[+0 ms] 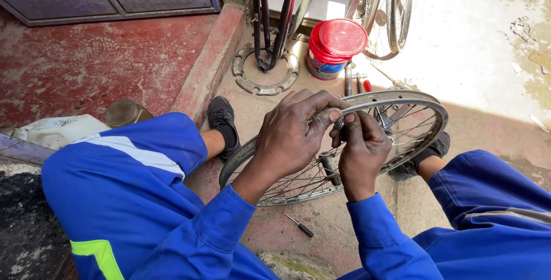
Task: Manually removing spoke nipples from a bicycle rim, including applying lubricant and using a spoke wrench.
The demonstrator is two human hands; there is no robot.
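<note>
Two hands meet at the near rim of a bare bicycle wheel (402, 103) that lies almost flat on the floor between your feet, straight ahead of you. Your left hand (290, 133) curls over the rim from above, fingers closed on it. Your right hand (361, 151), just beside it and touching, pinches a small metal tool (340, 124) at a spoke end; both are equally near. A screwdriver (299, 224) lies on the floor below your wrists, and a red-lidded tin (336, 45) stands beyond the wheel.
</note>
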